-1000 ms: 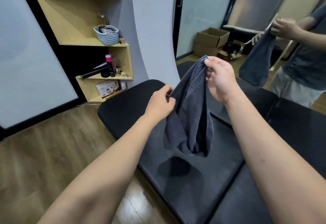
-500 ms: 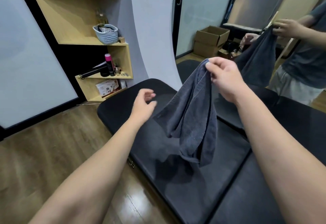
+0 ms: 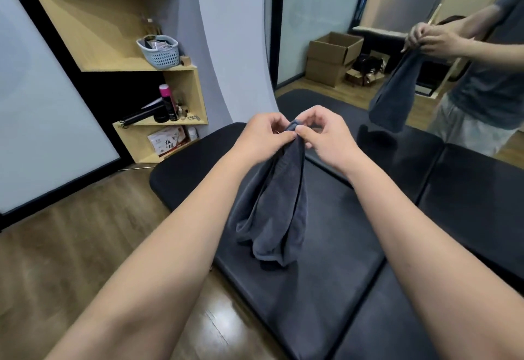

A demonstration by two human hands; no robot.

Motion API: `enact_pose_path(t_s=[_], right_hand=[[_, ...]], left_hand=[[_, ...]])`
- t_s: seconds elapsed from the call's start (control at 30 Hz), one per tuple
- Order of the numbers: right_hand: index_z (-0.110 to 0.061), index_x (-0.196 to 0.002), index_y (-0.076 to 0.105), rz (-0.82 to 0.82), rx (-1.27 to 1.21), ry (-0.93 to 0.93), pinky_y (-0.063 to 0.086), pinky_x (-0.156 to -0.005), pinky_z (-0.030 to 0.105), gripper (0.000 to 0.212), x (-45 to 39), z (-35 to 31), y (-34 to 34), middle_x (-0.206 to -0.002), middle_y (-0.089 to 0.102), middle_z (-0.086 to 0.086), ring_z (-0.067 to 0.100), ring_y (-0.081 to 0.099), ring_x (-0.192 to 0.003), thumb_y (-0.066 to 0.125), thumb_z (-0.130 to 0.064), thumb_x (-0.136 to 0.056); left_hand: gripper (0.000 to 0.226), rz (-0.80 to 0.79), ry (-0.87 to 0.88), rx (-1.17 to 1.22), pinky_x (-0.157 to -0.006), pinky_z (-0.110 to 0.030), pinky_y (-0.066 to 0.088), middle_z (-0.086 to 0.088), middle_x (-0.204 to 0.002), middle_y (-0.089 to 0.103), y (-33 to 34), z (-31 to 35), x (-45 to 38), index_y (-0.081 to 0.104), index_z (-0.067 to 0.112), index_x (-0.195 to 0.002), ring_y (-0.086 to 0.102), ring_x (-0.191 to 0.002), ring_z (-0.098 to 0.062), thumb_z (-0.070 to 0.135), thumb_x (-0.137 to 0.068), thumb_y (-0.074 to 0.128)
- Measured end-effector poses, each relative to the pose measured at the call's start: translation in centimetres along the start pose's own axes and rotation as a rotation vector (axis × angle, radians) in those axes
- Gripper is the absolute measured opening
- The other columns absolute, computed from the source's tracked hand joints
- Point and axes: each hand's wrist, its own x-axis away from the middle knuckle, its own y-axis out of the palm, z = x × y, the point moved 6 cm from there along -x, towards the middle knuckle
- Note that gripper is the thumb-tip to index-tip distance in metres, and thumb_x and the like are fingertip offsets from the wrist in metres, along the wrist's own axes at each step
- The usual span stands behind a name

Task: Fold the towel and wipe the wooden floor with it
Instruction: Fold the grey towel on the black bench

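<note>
One wooden floor (image 3: 71,246) lies left of one black padded bench (image 3: 354,288). One dark grey towel (image 3: 279,209) hangs bunched over the bench, its top edge pinched by two hands, left hand (image 3: 262,137) and right hand (image 3: 329,138), touching.

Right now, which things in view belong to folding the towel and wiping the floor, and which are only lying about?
For the job:
towel, pinched at its top by left hand and right hand
wooden floor

Lying about:
black padded bench
basket
pink-capped bottle
cardboard box
</note>
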Motion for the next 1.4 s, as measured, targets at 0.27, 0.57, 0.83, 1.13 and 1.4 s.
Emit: enact_pose_path(t_s=[0.27, 0.57, 0.83, 1.13, 1.4], right_hand=[[-0.016, -0.080, 0.060, 0.062, -0.078, -0.079, 0.046, -0.064, 0.032, 0.016, 0.9, 0.2, 0.7, -0.075, 0.062, 0.000, 0.012, 0.054, -0.066, 0.074, -0.014, -0.086], [-0.036, -0.093, 0.049, -0.084, 0.279, -0.014, 0.043, -0.075, 0.027, 0.030, 4.1, 6.6, 4.0, -0.092, 0.054, -0.015, 0.008, 0.050, -0.085, 0.065, -0.060, -0.084], [-0.039, -0.144, 0.037, -0.315, 0.797, 0.258, 0.037, -0.098, 0.045, 0.050, 7.3, 15.8, 5.1, -0.133, 0.048, 0.001, 0.031, 0.043, -0.117, 0.047, -0.054, -0.098], [-0.021, -0.129, 0.060, -0.640, 0.646, -0.006, 0.041, -0.101, 0.041, 0.040, 5.7, 9.9, 14.3, -0.135, 0.043, -0.002, 0.029, 0.041, -0.117, 0.048, -0.020, -0.091], [-0.024, -0.127, 0.048, -0.611, 1.293, -0.162, 0.042, -0.089, 0.042, 0.045, 5.2, 11.6, 11.9, -0.138, 0.045, 0.000, 0.031, 0.050, -0.115, 0.053, -0.041, -0.085]], left_hand=[[0.016, 0.059, 0.096, -0.001, -0.072, -0.029, 0.048, -0.006, -0.078, 0.070, -1.9, 1.1, 0.2, 0.066, 0.027, -0.079, 0.058, -0.071, -0.011, 0.016, -0.089, 0.073], [0.015, 0.237, 0.020, 0.283, -0.075, -0.027, 0.048, -0.004, -0.083, 0.066, -4.5, 1.1, 1.3, 0.068, 0.021, -0.080, 0.058, -0.076, -0.014, 0.012, -0.091, 0.069], [0.013, 0.339, 0.061, 0.517, -0.074, -0.028, 0.050, 0.002, -0.077, 0.068, -8.0, 3.7, 1.8, 0.066, 0.014, -0.083, 0.061, -0.074, -0.012, 0.006, -0.093, 0.066], [0.013, 0.414, 0.095, 0.570, -0.076, -0.031, 0.052, -0.001, -0.078, 0.069, -12.1, 5.6, 3.0, 0.065, 0.013, -0.084, 0.063, -0.073, -0.014, 0.007, -0.096, 0.063], [0.020, 0.732, 0.008, 0.452, -0.057, -0.020, 0.047, 0.014, -0.066, 0.065, -22.2, 2.6, 6.9, 0.061, 0.021, -0.079, 0.058, -0.061, -0.003, 0.012, -0.097, 0.062]])
